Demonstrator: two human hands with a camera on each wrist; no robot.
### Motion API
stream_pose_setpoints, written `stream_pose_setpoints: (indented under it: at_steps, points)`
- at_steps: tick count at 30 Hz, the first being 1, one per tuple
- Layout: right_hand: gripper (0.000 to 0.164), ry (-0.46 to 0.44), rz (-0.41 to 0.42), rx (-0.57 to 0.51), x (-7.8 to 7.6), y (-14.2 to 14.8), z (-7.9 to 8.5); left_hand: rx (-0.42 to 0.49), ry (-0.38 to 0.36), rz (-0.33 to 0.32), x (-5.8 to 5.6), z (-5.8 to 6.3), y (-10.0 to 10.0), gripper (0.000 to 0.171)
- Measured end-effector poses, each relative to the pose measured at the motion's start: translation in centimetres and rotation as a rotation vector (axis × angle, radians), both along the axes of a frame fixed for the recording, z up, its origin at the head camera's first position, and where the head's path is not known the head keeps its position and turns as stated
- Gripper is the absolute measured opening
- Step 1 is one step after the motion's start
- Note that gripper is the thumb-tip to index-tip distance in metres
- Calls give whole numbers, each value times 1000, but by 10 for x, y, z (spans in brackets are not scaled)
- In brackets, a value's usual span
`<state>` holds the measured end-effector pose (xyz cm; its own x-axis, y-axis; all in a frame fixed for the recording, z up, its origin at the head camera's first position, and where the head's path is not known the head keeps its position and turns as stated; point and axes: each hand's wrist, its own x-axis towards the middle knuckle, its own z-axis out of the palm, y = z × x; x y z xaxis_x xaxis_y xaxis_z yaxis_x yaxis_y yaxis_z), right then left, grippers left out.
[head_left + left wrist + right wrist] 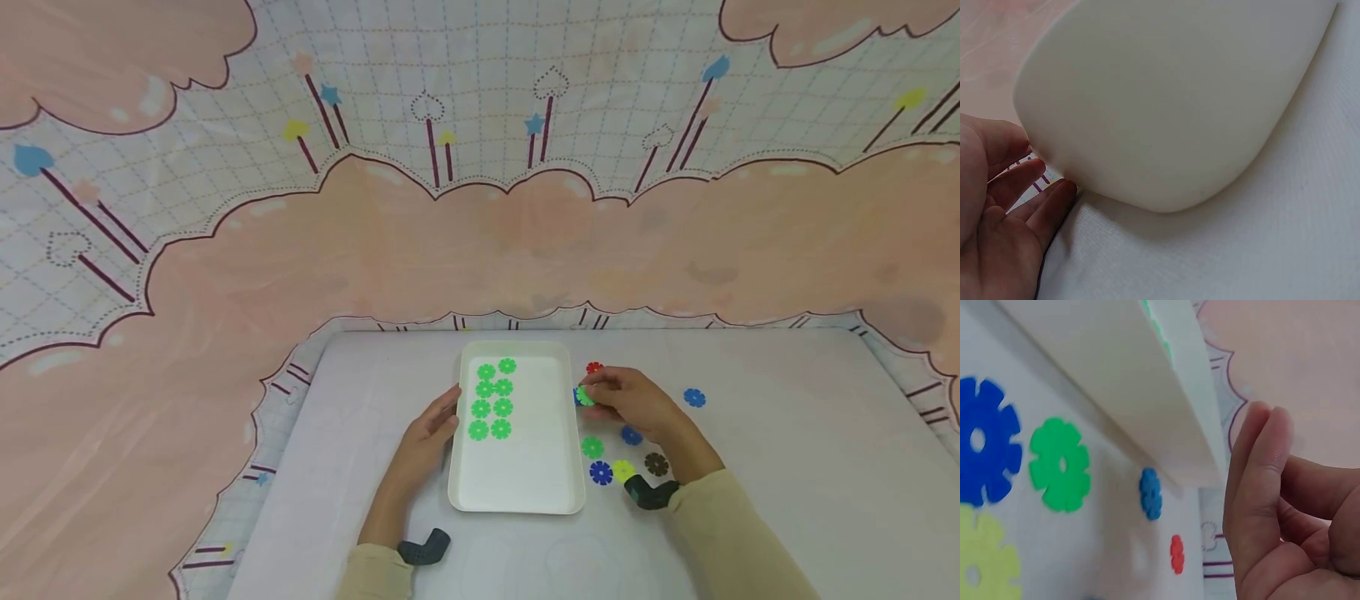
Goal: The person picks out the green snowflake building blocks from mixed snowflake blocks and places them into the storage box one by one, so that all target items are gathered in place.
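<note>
My right hand [618,398] pinches a green snowflake disc [585,397] just beyond the right rim of the white tray [517,502]; in the right wrist view the fingers hide that disc. A blue disc [1150,494] lies on the table close to it. Against the tray's left side rest the fingertips of my left hand [426,442], the fingers loosely bent; the left wrist view shows them touching the tray wall [1147,112]. Inside the tray, several green discs [481,408] lie in two columns at the left.
Right of the tray lie loose discs: red [595,367], green [592,447], yellow [622,471], brown [656,464], and blue ones [601,473]. One more blue disc [694,397] lies farther right. A patterned cloth hangs behind the white table [810,450].
</note>
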<state>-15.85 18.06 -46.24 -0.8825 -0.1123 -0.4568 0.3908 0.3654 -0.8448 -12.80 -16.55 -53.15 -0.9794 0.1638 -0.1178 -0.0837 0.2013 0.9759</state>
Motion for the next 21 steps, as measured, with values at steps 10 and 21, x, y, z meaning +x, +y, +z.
stream_pose_setpoints:
  at_steps: [10, 21]
  points:
    - [34, 44, 115, -107, -1, -29, 14, -7, 6, 2, 1, 1, 0, 49]
    - [20, 23, 159, -117, -2, -63, 11, -16, 11, 2, 1, 2, 1, 48]
